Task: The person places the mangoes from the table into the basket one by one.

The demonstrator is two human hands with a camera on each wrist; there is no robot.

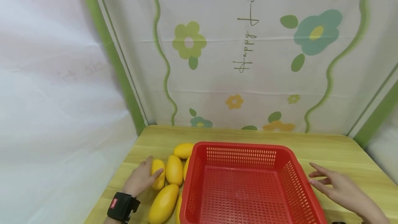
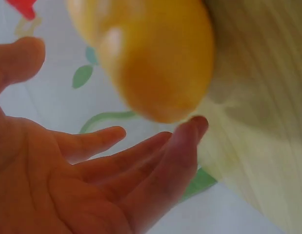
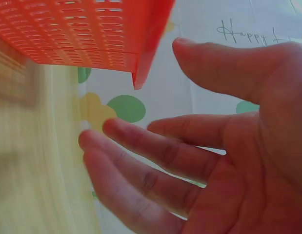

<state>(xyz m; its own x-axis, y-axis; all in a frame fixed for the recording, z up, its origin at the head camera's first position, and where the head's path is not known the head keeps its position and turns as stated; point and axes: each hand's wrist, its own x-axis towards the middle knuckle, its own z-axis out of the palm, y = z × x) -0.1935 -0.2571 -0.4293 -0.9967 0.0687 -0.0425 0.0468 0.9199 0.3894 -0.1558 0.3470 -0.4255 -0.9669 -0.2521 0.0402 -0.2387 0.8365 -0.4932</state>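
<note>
Several yellow mangoes lie on the table along the left side of a red plastic basket (image 1: 239,189). My left hand (image 1: 141,177) is beside the leftmost mango (image 1: 159,174), thumb and fingers spread around its near side. In the left wrist view the fingers are parted and loosely bent, with fingertips right at the end of a mango (image 2: 160,63). Past the basket's right wall, my right hand (image 1: 337,187) hovers with nothing in it. The right wrist view shows its loosely bent fingers (image 3: 155,146) apart from the basket's rim (image 3: 153,44).
A larger mango (image 1: 163,204) lies nearest me, with another mango (image 1: 174,170) and a far one (image 1: 183,150) behind it. The wooden table (image 1: 335,148) meets a flower-printed curtain (image 1: 214,78) at the back. A small dark object (image 1: 338,222) shows at the bottom edge.
</note>
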